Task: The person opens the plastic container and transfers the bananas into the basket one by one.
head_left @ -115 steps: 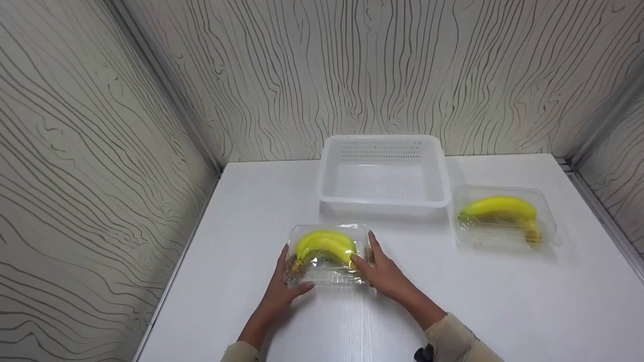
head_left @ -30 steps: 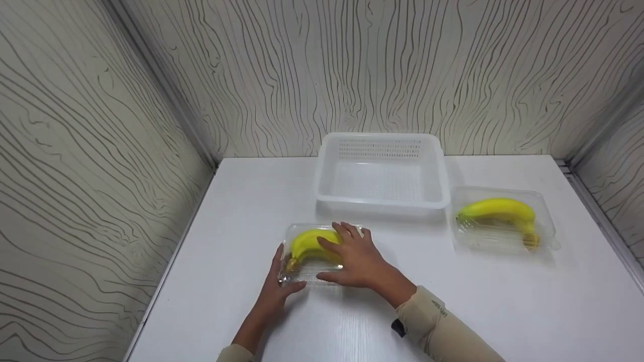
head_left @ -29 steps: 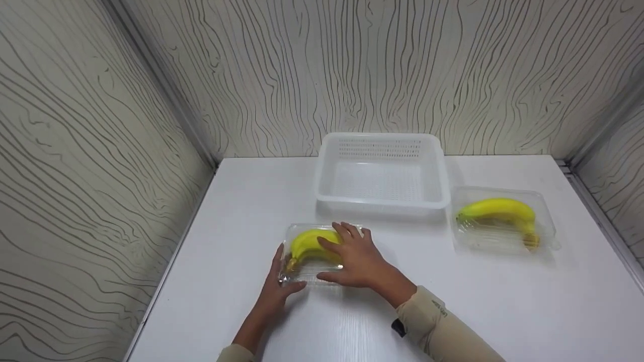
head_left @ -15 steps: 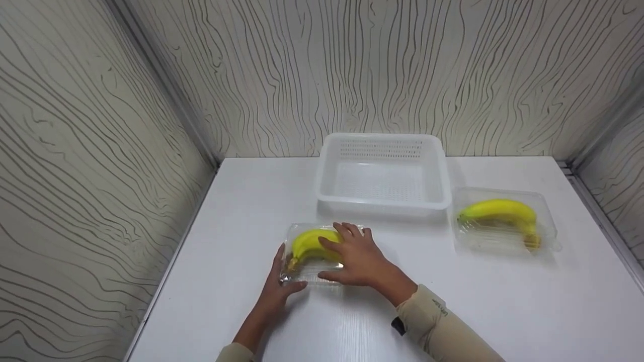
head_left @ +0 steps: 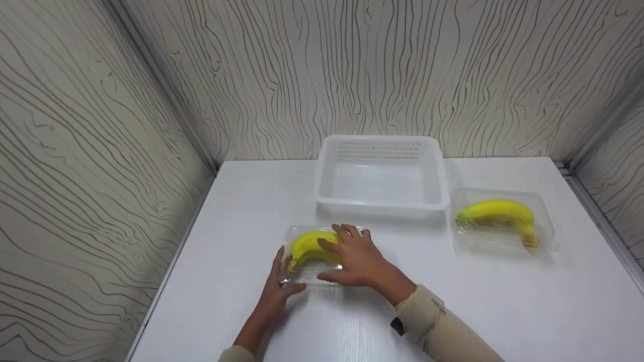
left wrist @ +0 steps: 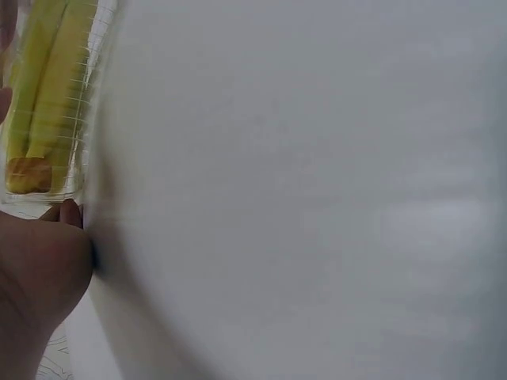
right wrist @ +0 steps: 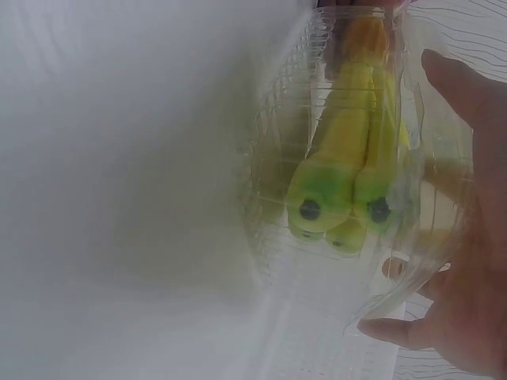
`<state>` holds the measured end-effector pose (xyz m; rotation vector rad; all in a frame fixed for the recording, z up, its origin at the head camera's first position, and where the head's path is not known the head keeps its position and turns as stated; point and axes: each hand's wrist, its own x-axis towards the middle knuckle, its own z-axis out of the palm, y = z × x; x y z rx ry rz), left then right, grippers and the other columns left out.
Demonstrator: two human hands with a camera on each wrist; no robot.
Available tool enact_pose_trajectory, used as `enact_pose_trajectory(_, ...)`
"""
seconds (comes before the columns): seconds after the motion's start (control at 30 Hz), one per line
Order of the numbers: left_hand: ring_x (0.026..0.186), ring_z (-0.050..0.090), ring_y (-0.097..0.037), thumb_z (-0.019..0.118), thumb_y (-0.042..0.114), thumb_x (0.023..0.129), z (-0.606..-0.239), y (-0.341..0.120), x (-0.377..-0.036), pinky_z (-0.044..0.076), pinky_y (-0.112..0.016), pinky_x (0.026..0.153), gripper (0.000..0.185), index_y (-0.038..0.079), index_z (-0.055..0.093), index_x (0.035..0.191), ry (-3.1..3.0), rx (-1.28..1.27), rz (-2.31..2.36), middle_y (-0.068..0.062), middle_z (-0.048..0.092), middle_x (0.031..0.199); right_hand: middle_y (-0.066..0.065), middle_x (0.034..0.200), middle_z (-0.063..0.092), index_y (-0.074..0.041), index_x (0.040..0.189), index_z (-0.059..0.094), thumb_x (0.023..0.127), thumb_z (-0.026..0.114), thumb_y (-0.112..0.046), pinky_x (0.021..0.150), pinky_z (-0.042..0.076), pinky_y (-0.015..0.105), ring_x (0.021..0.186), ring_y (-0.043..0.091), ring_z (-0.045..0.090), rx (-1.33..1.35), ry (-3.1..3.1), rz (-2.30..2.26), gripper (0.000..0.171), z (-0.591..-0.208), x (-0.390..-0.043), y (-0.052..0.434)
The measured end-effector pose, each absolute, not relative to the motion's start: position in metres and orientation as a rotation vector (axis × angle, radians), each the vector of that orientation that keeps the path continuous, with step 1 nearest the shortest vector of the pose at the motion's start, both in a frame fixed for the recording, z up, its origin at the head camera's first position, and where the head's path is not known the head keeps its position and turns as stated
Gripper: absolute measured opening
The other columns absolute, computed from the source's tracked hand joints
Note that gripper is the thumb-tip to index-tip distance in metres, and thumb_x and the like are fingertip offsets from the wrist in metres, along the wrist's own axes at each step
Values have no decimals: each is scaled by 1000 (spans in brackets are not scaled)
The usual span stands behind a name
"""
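A clear plastic clamshell box [head_left: 313, 277] with a bunch of yellow bananas [head_left: 308, 244] inside lies on the white table. My left hand [head_left: 274, 294] holds its left end, fingers along the side and thumb at the front edge. Spread over the right part of the lid, my right hand [head_left: 359, 261] rests with fingertips toward the far edge and thumb near the front, covering that end of the bananas. From the right wrist, the green, dark-tipped ends of the bananas [right wrist: 333, 190] show through the plastic. The left wrist view catches their brown stem end [left wrist: 30, 174].
Behind the box stands a white perforated plastic basket [head_left: 382, 205], near the patterned back wall [head_left: 322, 75]. To its right lies a second clamshell box [head_left: 478, 244], also with bananas [head_left: 500, 207] in it. Another patterned wall [head_left: 100, 176] borders the table's left side.
Since the oldest frame my right hand has moved from the box's right side onto its lid, fingers spread. The left hand keeps its place. Over the last second little differs.
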<state>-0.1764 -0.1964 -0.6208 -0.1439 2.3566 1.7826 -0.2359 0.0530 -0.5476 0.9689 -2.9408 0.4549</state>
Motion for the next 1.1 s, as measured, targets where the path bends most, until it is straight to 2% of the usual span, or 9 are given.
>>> enact_pose_trajectory(1.1,169,5,-46,80,30,85,-619,-196,-176,8,-77,130,113,33,9,173,2335,-171,1780,-10,8,183,18,163,49,-33,153,60,87,66,-77,108,42,69,148,42,48,985,-2942,492,80,-544,-237,54)
